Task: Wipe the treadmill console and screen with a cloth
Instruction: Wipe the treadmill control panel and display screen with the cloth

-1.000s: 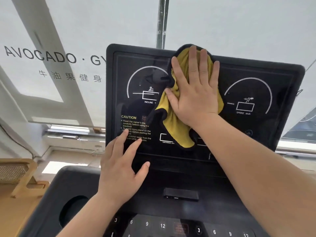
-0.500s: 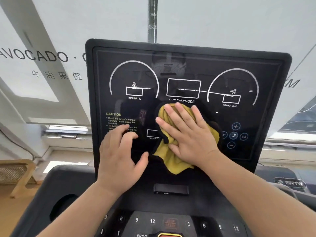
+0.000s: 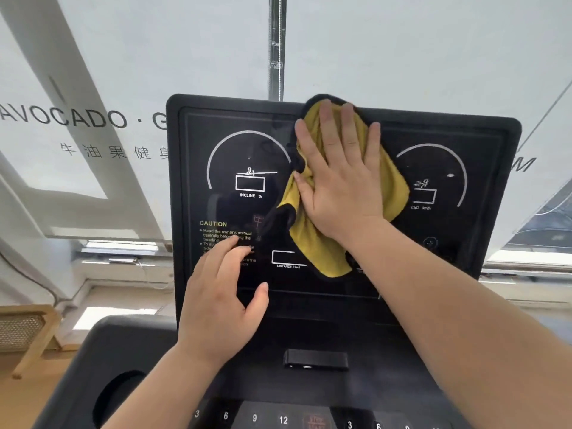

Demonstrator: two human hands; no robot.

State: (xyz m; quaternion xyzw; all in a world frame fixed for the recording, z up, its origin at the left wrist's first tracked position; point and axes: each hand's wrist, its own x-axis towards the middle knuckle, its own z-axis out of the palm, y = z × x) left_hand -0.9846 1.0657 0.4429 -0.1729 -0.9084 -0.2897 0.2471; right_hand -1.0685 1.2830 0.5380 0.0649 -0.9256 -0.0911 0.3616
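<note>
The black treadmill screen (image 3: 247,144) stands upright in front of me, with incline and speed dials printed on it. A yellow cloth with a black edge (image 3: 312,243) lies flat against its upper middle, reaching the top rim. My right hand (image 3: 337,181) presses the cloth to the screen with the palm flat and fingers spread upward. My left hand (image 3: 223,305) rests on the lower left of the screen over the caution text, fingers apart, holding nothing. Below lies the console (image 3: 402,366) with number keys along its near edge.
A small black clip (image 3: 315,359) sits mid-console. A round cup holder (image 3: 117,397) opens at the lower left. Behind is a frosted window with "AVOCADO" lettering (image 3: 62,119). A wooden frame (image 3: 28,329) stands at the far left.
My right hand has slid the cloth from the screen's lower middle up to its top edge. My left hand has stayed on the lower left of the screen.
</note>
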